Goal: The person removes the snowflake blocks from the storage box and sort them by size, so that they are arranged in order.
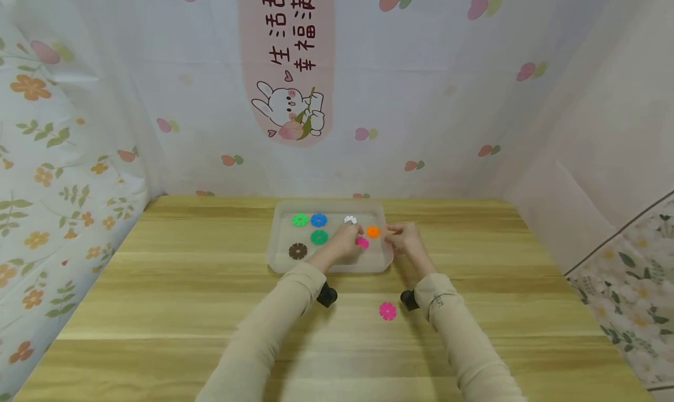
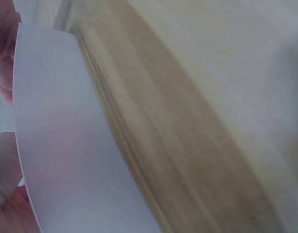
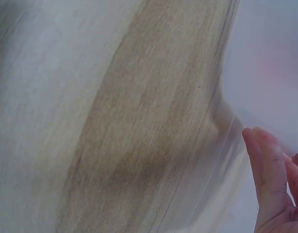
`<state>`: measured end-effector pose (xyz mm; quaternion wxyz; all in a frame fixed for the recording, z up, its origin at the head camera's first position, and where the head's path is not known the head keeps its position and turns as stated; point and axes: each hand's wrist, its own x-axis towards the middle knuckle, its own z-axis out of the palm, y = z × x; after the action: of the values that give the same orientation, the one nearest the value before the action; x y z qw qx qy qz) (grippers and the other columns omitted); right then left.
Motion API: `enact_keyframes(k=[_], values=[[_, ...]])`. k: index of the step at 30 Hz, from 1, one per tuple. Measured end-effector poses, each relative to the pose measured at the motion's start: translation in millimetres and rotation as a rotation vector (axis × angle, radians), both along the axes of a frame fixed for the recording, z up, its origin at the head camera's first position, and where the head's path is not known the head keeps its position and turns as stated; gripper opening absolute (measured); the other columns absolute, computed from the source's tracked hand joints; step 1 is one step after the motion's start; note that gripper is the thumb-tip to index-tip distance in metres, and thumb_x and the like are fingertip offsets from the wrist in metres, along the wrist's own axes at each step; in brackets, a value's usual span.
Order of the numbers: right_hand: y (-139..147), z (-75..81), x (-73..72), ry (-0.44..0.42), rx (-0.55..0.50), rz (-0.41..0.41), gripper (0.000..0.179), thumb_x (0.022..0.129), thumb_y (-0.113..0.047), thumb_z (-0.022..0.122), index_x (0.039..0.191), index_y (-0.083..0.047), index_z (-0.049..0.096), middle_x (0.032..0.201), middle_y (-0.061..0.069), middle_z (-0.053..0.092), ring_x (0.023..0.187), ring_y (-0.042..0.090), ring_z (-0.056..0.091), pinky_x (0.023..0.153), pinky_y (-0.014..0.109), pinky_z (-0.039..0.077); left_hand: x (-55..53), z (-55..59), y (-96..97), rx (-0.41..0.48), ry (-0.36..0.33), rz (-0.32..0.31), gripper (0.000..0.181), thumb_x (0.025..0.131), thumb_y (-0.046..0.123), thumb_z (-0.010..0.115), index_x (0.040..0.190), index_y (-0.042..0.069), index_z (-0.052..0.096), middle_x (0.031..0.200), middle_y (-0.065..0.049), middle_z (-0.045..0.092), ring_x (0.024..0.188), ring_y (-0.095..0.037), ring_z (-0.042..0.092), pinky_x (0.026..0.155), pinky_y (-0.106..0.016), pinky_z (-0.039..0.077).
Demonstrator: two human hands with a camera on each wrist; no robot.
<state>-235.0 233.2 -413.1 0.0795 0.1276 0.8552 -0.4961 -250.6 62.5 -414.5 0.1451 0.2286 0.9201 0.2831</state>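
Observation:
My left hand (image 1: 346, 240) reaches into a translucent plastic tray (image 1: 330, 268), its fingertips lowered between a white notched disc (image 1: 350, 219) and a pink notched disc (image 1: 363, 243). Whether it pinches one, I cannot tell. At the tray's right rim is my right hand (image 1: 404, 240), beside an orange notched disc (image 1: 372, 232). In the right wrist view, two fairly straight fingers (image 3: 271, 167) reach the tray's corner from outside. The tray's pale wall (image 2: 66, 131) hides part of the hands in the left wrist view.
Bright green (image 1: 300, 219), blue (image 1: 318, 219), dark green (image 1: 319, 237) and brown notched discs (image 1: 298, 251) lie in the tray's left half. Another pink disc (image 1: 387, 311) lies on the wooden table (image 1: 158, 285) between the forearms. A patterned cloth (image 1: 421, 98) hangs behind.

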Motion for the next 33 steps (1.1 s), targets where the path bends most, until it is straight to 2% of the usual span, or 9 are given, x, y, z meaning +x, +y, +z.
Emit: enact_keyframes(k=[6, 12, 19, 23, 25, 26, 27, 32, 33], values=[[-3, -0.8, 1.0, -0.018, -0.021, -0.013, 0.04, 0.085, -0.002, 0.057, 0.124, 0.003, 0.053, 0.113, 0.028, 0.059, 0.074, 0.02, 0.065, 0.058, 0.028, 0.055, -5.3, -0.2, 5.8, -0.137, 0.095, -0.036, 0.016, 0.082, 0.011, 0.065, 0.091, 0.001, 0.059, 0.094, -0.009, 0.051, 0.088, -0.02, 0.047, 0.079, -0.028, 0.043], [-4, -1.3, 1.4, -0.024, -0.03, -0.027, 0.039, 0.085, -0.001, 0.056, 0.124, 0.002, 0.053, 0.114, 0.029, 0.058, 0.081, 0.027, 0.067, 0.062, 0.03, 0.056, -9.7, -2.9, 8.7, -0.204, 0.132, -0.065, 0.02, 0.082, 0.015, 0.067, 0.094, 0.005, 0.055, 0.098, -0.009, 0.053, 0.095, -0.021, 0.048, 0.085, -0.029, 0.043], [-2, -1.3, 0.2, -0.026, -0.005, -0.02, 0.038, 0.086, -0.004, 0.057, 0.124, 0.001, 0.054, 0.114, 0.028, 0.059, 0.08, 0.025, 0.068, 0.062, 0.029, 0.056, -11.3, -4.0, 11.3, -0.009, 0.071, -0.099, 0.016, 0.081, -0.009, 0.055, 0.093, 0.002, 0.052, 0.089, -0.009, 0.055, 0.078, -0.017, 0.048, 0.068, -0.022, 0.042], [-1, -2.5, -0.7, -0.023, -0.011, -0.019, 0.038, 0.086, -0.003, 0.057, 0.124, 0.001, 0.054, 0.115, 0.028, 0.058, 0.075, 0.022, 0.067, 0.058, 0.029, 0.055, -10.4, -1.7, 12.2, 0.063, 0.074, -0.112, 0.022, 0.077, -0.017, 0.049, 0.094, -0.003, 0.056, 0.092, -0.014, 0.059, 0.077, -0.018, 0.05, 0.067, -0.02, 0.043], [-2, -2.6, -1.5, -0.026, -0.021, -0.022, 0.039, 0.085, -0.002, 0.056, 0.124, 0.002, 0.054, 0.114, 0.029, 0.058, 0.072, 0.02, 0.067, 0.057, 0.029, 0.055, -9.0, 1.5, 11.7, 0.08, 0.048, -0.102, 0.026, 0.076, -0.019, 0.048, 0.095, -0.004, 0.057, 0.095, -0.015, 0.06, 0.081, -0.02, 0.053, 0.071, -0.021, 0.046], [-2, -2.4, -1.7, -0.027, -0.019, -0.024, 0.039, 0.085, -0.002, 0.056, 0.124, 0.002, 0.054, 0.115, 0.029, 0.058, 0.072, 0.019, 0.066, 0.056, 0.028, 0.055, -16.5, -8.8, 12.8, 0.087, 0.06, -0.103, 0.027, 0.076, -0.018, 0.049, 0.095, -0.002, 0.058, 0.094, -0.012, 0.061, 0.081, -0.018, 0.053, 0.072, -0.021, 0.046], [-2, -2.1, -1.9, -0.028, -0.014, -0.023, 0.039, 0.085, -0.002, 0.056, 0.124, 0.002, 0.054, 0.115, 0.029, 0.058, 0.072, 0.019, 0.067, 0.056, 0.028, 0.055, -31.8, -30.8, 15.1, 0.111, 0.077, -0.114, 0.025, 0.077, -0.015, 0.049, 0.094, 0.002, 0.059, 0.093, -0.009, 0.061, 0.081, -0.016, 0.054, 0.072, -0.021, 0.047], [-2, -2.2, -3.5, -0.034, -0.009, -0.025, 0.04, 0.085, -0.001, 0.056, 0.124, 0.002, 0.053, 0.116, 0.029, 0.057, 0.077, 0.022, 0.067, 0.061, 0.03, 0.056, -33.0, -25.2, 9.2, 0.167, 0.043, -0.13, 0.02, 0.082, -0.01, 0.048, 0.092, 0.001, 0.061, 0.093, -0.009, 0.063, 0.085, -0.018, 0.058, 0.076, -0.022, 0.049], [-2, -2.5, -4.0, -0.042, -0.012, -0.027, 0.04, 0.085, -0.001, 0.055, 0.125, 0.002, 0.053, 0.116, 0.029, 0.057, 0.078, 0.022, 0.067, 0.062, 0.031, 0.056, -24.5, -12.3, 6.4, 0.172, 0.021, -0.13, 0.021, 0.084, -0.011, 0.046, 0.094, -0.002, 0.061, 0.095, -0.012, 0.064, 0.087, -0.02, 0.059, 0.077, -0.024, 0.05]])
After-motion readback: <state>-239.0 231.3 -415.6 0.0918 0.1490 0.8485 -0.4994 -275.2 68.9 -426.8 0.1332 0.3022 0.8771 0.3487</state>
